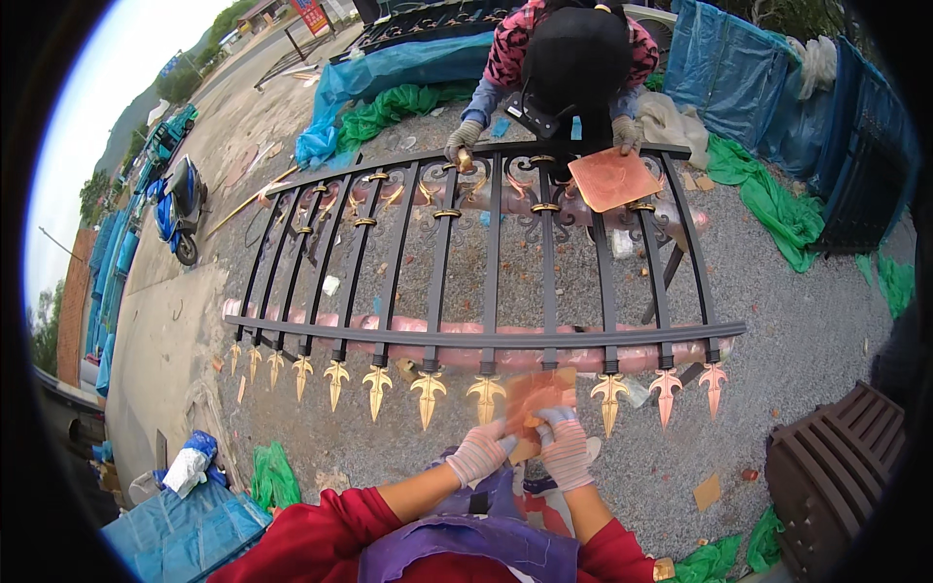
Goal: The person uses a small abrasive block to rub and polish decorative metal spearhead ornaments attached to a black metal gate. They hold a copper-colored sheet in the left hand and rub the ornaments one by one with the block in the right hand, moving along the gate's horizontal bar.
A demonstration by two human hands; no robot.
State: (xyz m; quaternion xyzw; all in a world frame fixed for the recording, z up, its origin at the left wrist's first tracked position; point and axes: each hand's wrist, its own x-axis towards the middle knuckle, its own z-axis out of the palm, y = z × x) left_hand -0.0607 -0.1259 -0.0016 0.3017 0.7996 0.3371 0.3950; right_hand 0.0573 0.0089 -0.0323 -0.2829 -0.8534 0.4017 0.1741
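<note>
Gently does it: the left hand (483,454), at six o'clock, looks closed on the low left edge of a copper-coloured card (549,389). That card is at five o'clock, in front of the black metal fence (418,337). The right hand (566,452), at five o'clock too, is curled nearly closed over the card's low right side; I can't tell if it pinches anything. To do this well, I think, keep the card flat and still, press lightly, and don't bump the fence.

Now count, left to right. One blue scooter (180,209) stands between nine and ten o'clock. One fence fills the middle. Along its near side I see nine gold spear tips (428,395), then two pinkish copper tips (665,394); one more may hide behind the card. One co-worker (575,58) bends over at one o'clock, holding a second card (609,182). One brown slatted rack (826,476) sits at four o'clock.
</note>
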